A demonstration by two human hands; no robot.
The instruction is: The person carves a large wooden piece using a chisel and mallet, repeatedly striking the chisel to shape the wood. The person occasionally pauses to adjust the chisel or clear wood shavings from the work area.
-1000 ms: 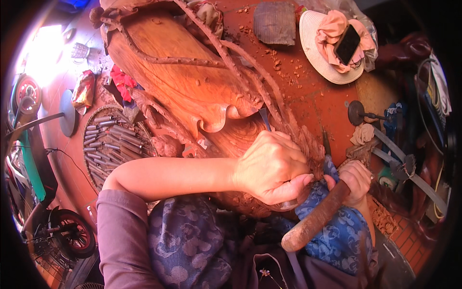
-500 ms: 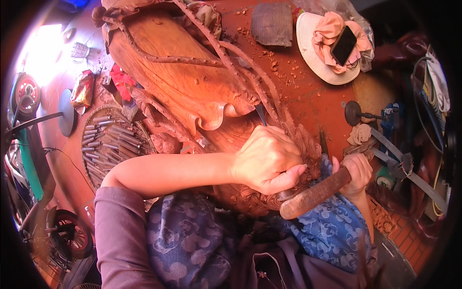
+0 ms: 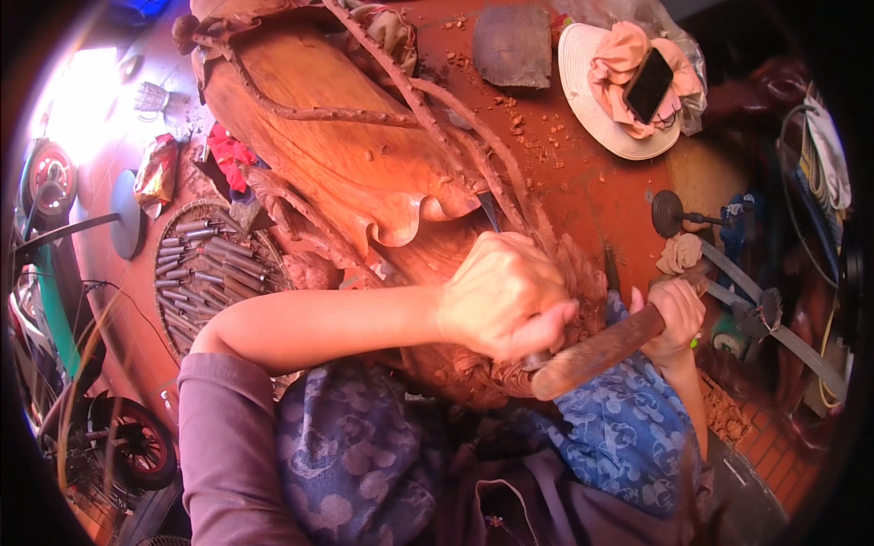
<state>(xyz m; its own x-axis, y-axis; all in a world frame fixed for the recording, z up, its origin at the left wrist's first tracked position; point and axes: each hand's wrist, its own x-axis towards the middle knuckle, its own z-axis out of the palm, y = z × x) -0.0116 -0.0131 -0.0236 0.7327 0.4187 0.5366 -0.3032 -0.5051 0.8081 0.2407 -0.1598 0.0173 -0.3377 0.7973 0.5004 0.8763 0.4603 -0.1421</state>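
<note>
My left hand [image 3: 510,300] is closed in a fist around a chisel [image 3: 491,212]. Its dark blade points away from me onto a large reddish-brown wood carving [image 3: 319,164] with a wavy-edged leaf shape and branch-like stems. Most of the handle is hidden by my fingers. Farther right, my right hand [image 3: 675,318] grips a worn wooden mallet [image 3: 601,350], a flattish club. The mallet's near end lies close beside the butt of the chisel, below my left thumb; whether they touch, I cannot tell.
A round woven tray [image 3: 164,300] of several chisels sits left of the carving. At the far right lie a pale hat [image 3: 583,91] and a phone [image 3: 649,86] on pink cloth. A dark wood block [image 3: 513,45] and wood shavings [image 3: 523,127] are on the red floor.
The mallet's near end has risen slightly away from me, by the chisel's butt. My left hand has barely shifted, and the carving looks the same.
</note>
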